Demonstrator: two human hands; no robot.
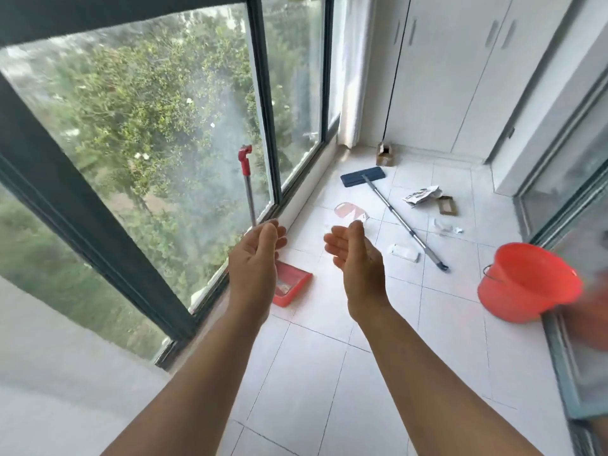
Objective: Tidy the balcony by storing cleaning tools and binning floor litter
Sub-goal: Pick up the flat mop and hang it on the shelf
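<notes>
Cleaning tools and litter are lying scattered over the white tiled floor [316, 373] of the balcony. A flat mop with a dark blue rectangular head and a silver metal pole [393, 212] is lying across the tiles, its head toward the tall white cupboard doors [460, 77]. Beyond the mop pole, a crumpled printed paper wrapper [422, 195] and a small brown rectangular frame-like piece [446, 205] are sitting just beside each other, with small clear plastic scraps [445, 228] nearer. A red plastic dustpan [291, 287] is resting on the floor on the window side of the mop, its red-tipped metal handle [247, 179] standing up against the dark-framed window [158, 133]. An orange-red plastic bucket [526, 283] is tilting on the opposite side of the mop. A small brown cardboard box [385, 154] is sitting near the cupboard doors.

The left hand [255, 258] and right hand [357, 255] are hovering apart above the floor, palms facing each other, fingers relaxed and grasping nothing.
</notes>
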